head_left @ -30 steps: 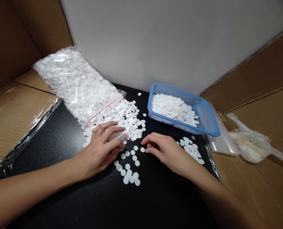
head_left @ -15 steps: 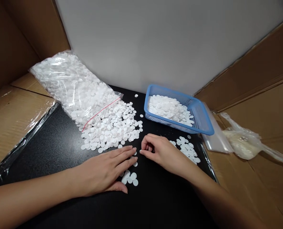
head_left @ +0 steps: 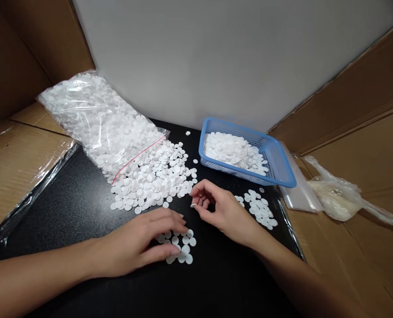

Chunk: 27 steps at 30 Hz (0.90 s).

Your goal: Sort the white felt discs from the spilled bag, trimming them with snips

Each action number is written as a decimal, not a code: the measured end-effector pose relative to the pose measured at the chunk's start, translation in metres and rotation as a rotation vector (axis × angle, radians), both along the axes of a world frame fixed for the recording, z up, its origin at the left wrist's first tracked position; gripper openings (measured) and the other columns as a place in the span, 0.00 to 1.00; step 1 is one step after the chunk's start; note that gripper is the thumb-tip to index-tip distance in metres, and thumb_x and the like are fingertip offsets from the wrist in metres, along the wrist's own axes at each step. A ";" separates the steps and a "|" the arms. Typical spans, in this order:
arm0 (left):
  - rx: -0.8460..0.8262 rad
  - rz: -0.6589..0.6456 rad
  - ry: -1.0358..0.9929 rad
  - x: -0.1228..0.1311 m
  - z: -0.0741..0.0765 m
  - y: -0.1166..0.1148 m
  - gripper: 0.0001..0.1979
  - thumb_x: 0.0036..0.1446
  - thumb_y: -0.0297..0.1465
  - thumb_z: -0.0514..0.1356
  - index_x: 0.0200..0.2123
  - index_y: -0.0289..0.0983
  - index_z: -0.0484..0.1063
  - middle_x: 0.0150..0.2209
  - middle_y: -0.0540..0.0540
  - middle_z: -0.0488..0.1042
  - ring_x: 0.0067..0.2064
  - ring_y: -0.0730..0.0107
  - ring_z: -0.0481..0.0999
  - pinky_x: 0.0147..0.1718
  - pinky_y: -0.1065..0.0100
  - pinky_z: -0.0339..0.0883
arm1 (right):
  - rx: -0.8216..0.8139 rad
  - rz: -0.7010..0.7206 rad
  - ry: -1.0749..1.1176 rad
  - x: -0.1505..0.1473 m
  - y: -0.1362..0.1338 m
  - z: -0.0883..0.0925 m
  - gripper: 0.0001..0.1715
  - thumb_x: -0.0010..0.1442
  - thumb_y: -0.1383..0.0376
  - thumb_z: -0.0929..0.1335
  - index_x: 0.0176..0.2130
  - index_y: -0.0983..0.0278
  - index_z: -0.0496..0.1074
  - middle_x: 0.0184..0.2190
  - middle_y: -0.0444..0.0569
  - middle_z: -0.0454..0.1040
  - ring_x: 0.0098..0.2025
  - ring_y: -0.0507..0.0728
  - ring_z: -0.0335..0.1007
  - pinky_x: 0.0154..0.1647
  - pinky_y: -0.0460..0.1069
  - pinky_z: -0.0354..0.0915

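My left hand is open, palm down over a small group of white discs on the black tabletop. Its fingers arch and its thumb touches one of the discs, while the palm hides some of them. To its right, my right hand hovers with fingers curled and a single white disc at the tip of its thumb. Just beyond both hands lies a spread heap of similar discs, spilling from the mouth of a clear zip bag with a red seal line.
A blue plastic basket part-filled with discs stands at the back right. Another cluster of discs lies beside my right wrist. Clear flat bags and a knotted plastic bag rest on cardboard at the right. A pale wall rises behind.
My left hand has drawn back and arched, uncovering more discs beneath it. My right hand has shifted slightly left, its index finger lifting away from the thumb.
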<state>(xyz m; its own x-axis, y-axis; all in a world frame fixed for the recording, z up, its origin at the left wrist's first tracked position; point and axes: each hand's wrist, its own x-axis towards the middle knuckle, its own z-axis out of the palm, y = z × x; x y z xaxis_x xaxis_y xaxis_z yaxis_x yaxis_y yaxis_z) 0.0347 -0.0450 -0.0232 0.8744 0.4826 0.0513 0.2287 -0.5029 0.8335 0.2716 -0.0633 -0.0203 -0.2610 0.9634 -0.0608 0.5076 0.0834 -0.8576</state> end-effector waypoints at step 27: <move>0.317 -0.275 0.056 -0.007 -0.010 -0.014 0.39 0.59 0.43 0.64 0.67 0.30 0.57 0.67 0.32 0.60 0.69 0.52 0.58 0.69 0.55 0.52 | 0.220 0.024 -1.050 0.067 -0.001 0.018 0.20 0.48 0.85 0.63 0.30 0.61 0.68 0.28 0.46 0.72 0.26 0.56 0.69 0.22 0.48 0.54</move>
